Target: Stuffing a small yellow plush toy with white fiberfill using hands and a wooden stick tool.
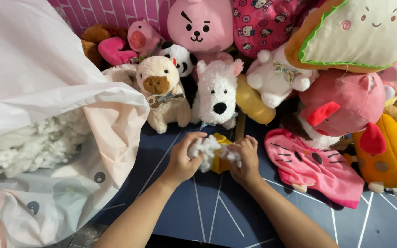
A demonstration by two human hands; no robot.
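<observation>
Left hand [181,158] and right hand [244,160] meet at mid table [217,211], both closed on white stuffing clump [206,149] over small yellow plush [220,161]. Clump lies between hands, long axis left-right, left hand holding more of it. Stuffing bag [47,138] open at left, nearer left hand. Far: white dog plush [217,94], toy row behind.

white stuffing [206,148], yellow toy skin [220,161], navy mat with pale lines [217,206], flat pink cat [315,167], white dog [217,94]
</observation>
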